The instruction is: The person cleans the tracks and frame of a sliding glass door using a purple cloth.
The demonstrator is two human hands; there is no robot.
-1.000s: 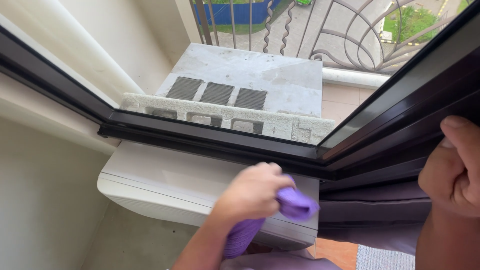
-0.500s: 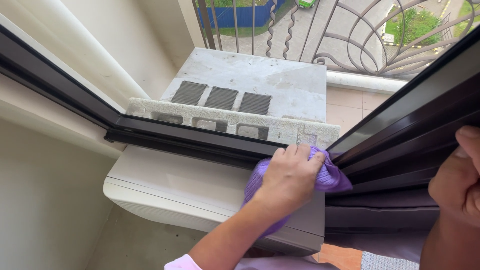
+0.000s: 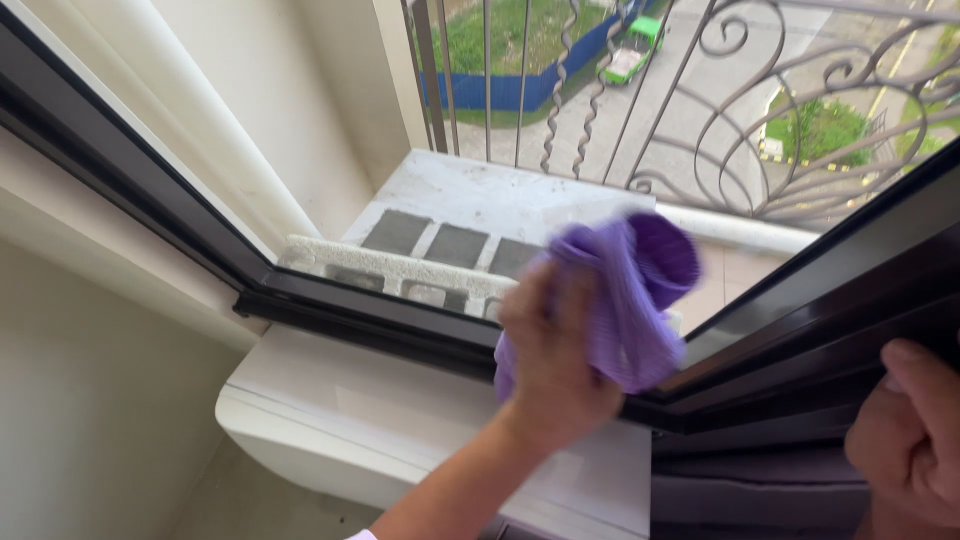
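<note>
Purple cloth [image 3: 630, 300] bunched in left hand [image 3: 555, 360] (against the window frame [image 3: 330, 310]).

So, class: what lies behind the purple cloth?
Behind the purple cloth held by the left hand: the dark window frame and grey ledge. The frame corner directly behind it is covered.

Looked like an upper-floor home, at a window. Evidence: dark metal sliding window frame [image 3: 330, 310], white wall-mounted air conditioner [image 3: 400, 420] just below it, curly wrought-iron balcony railing [image 3: 720, 120] outside, street with green truck [image 3: 632, 50] far below.
</note>
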